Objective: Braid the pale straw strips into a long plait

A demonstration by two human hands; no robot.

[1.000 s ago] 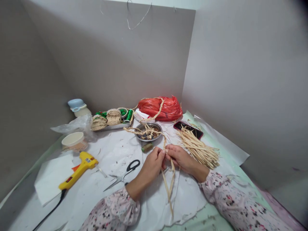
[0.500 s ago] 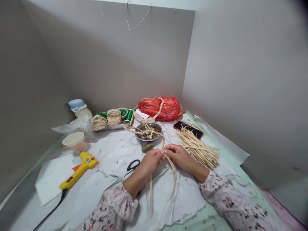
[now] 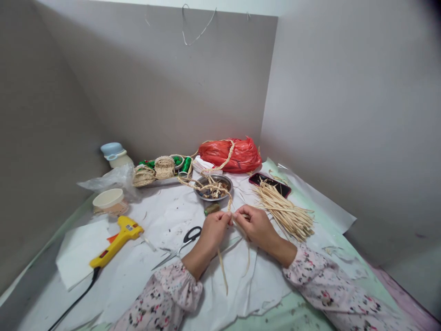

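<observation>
Inside the left grip (image 3: 215,226), which is closed on it, the straw braid (image 3: 230,202) is hidden; its visible part goes toward twelve o'clock, up to the metal bowl (image 3: 217,199). The right grip (image 3: 255,225), at three o'clock, pinches a blurred strand (image 3: 248,259)

A flat grey partition (image 3: 172,92) stands at 12 o'clock, with a bent wire (image 3: 186,44) hanging by its top edge and a pale strip (image 3: 241,6) above. The left wall (image 3: 31,138) falls in shadow toward 9 o'clock; the right wall (image 3: 344,115), toward 2 o'clock, is lighter. White paper (image 3: 127,285) overlies the bench's green cover (image 3: 282,317), bare at 5 o'clock.
</observation>
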